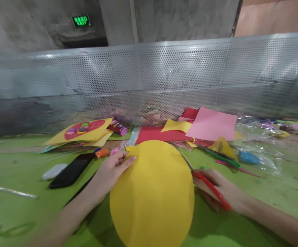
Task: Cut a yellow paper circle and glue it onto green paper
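Note:
A large rounded sheet of yellow paper [152, 195] is held up over the green table in front of me. My left hand [115, 166] pinches its upper left edge, thumb on the front face and the other fingers behind. In my right hand [217, 188] is a pair of scissors [213, 190] with red handles, fingers wrapped round them. The metal blades point up and left along the upper right edge of the yellow paper. Part of the blades is behind the sheet, so whether they touch it I cannot tell.
Behind lie red paper [161, 134], a pink sheet [212, 124] and a yellow sheet with a decorated red heart [84, 130]. A black phone [73, 170] and a white case [55, 171] sit left. Clear plastic bags [264, 147] lie right. A perforated metal panel [149, 75] stands along the back.

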Available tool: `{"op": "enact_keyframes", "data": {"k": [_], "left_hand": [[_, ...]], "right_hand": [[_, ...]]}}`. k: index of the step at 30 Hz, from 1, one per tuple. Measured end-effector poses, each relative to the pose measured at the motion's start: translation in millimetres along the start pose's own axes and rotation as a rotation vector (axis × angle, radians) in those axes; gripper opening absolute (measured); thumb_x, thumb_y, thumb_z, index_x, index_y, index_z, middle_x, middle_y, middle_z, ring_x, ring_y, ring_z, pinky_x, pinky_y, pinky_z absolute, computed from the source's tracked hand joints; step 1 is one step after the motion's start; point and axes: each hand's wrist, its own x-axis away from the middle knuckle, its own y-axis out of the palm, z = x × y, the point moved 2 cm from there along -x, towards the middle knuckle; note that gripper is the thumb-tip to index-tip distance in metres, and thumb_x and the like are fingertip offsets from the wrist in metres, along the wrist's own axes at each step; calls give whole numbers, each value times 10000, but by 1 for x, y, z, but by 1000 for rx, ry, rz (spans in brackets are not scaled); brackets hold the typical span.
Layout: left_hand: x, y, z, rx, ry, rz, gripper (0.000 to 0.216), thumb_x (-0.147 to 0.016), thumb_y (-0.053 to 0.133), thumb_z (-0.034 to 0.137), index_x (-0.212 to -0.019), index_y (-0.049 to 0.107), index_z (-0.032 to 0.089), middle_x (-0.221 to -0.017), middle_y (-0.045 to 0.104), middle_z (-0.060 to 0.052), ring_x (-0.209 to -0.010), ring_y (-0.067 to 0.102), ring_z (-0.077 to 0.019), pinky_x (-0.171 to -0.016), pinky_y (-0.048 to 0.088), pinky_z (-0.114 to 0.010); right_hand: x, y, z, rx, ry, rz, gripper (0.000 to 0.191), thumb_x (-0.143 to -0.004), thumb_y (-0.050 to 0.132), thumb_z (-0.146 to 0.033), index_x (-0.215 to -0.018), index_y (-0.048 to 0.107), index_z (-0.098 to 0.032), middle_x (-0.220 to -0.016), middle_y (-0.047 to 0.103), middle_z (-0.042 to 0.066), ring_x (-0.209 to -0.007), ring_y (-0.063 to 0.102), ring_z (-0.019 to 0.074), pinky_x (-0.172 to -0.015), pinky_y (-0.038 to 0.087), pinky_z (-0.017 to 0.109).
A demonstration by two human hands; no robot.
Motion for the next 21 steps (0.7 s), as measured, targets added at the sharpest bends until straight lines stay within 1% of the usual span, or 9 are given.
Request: {"op": "enact_keyframes", "data": {"k": [6, 10, 12, 16, 18, 21], "left_hand": [[0, -1, 1, -3, -1, -7, 311, -723, 552, 458, -895, 586, 200, -741, 673, -20, -716, 623, -207, -607, 456, -266], [0, -2, 0, -20, 4, 10, 307, -722, 553, 456, -884, 581, 196, -755, 672, -32, -718, 626, -220, -610, 461, -280], [0, -2, 0, -16, 9, 13, 304, -721, 557, 450, -886, 578, 196, -755, 667, -29, -737, 622, -219, -610, 458, -275], [-2, -1, -2, 35, -5, -12, 308, -721, 567, 438, -916, 567, 200, -772, 659, -18, -715, 615, -195, -597, 452, -258], [-2, -1, -2, 59, -3, -27, 317, -719, 568, 443, -929, 564, 206, -784, 658, -14, -693, 614, -187, -590, 451, -256], [-1, -2, -2, 40, 16, -10, 316, -714, 570, 451, -914, 578, 206, -786, 662, -15, -706, 613, -189, -599, 451, -256]], "right_hand": [[0, -1, -2, 10, 8, -48, 331, -784, 428, -471, -762, 511, -152, -397, 418, -69, -365, 441, 91, -361, 353, 185], [0, -3, -4, 42, -4, 8, 296, -777, 426, -448, -726, 502, -166, -415, 433, -65, -371, 463, 98, -373, 360, 198], [0, -4, -5, 67, -13, -5, 276, -762, 447, -433, -712, 504, -169, -425, 455, -59, -377, 477, 103, -381, 364, 206], [0, -4, -5, 71, -10, -34, 276, -762, 455, -424, -769, 520, -156, -420, 466, -56, -374, 476, 106, -377, 358, 208], [0, -4, -4, 53, -6, -19, 290, -767, 454, -434, -777, 517, -151, -421, 454, -60, -365, 462, 99, -366, 347, 201], [1, -2, -4, 36, -19, -7, 304, -764, 459, -457, -733, 500, -158, -403, 429, -69, -345, 432, 88, -351, 330, 194]]}}
